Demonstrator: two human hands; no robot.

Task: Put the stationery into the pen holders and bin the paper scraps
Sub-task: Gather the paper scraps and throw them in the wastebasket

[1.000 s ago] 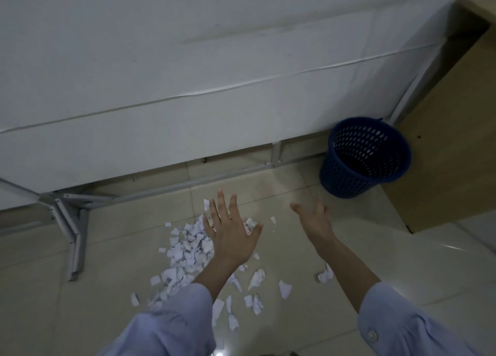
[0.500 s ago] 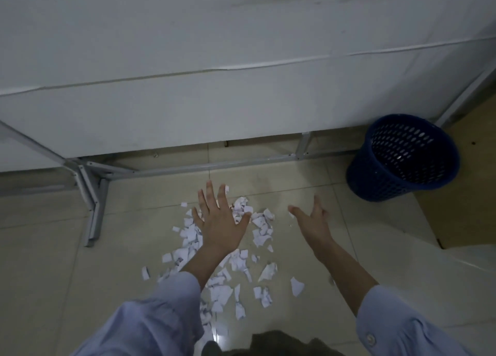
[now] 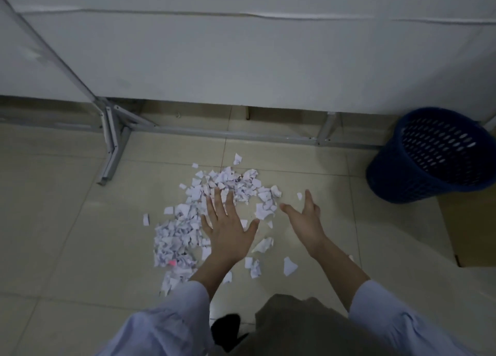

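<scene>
Paper scraps (image 3: 185,229): a loose white heap is spread on the tiled floor (image 3: 67,221), in front of the metal frame (image 3: 220,134); single pieces are scattered nearer the person, and one pink piece (image 3: 171,262) is seen at the heap's near left edge.
Left hand (image 3: 228,232): held palm down over the right part of the heap, partly covering it.
Left fingers (image 3: 217,200): kept straight and spread, nothing gripped; whether the scraps are touched cannot be told.
Right hand (image 3: 306,221): held on edge just to the right of the heap, thumb pointing left toward the scraps.
Right fingers (image 3: 309,198): stretched out and relaxed, nothing held; they are apart from the nearest scraps.
Bin (image 3: 397,178): a dark blue perforated basket is stood on the floor at the right, well apart from the heap, next to a brown box (image 3: 472,227).
Background: a white panel (image 3: 241,60) is seen above the frame.
Person: light blue sleeves (image 3: 166,326) are worn on both arms; a grey-trousered knee (image 3: 300,326) is seen at the bottom edge.
</scene>
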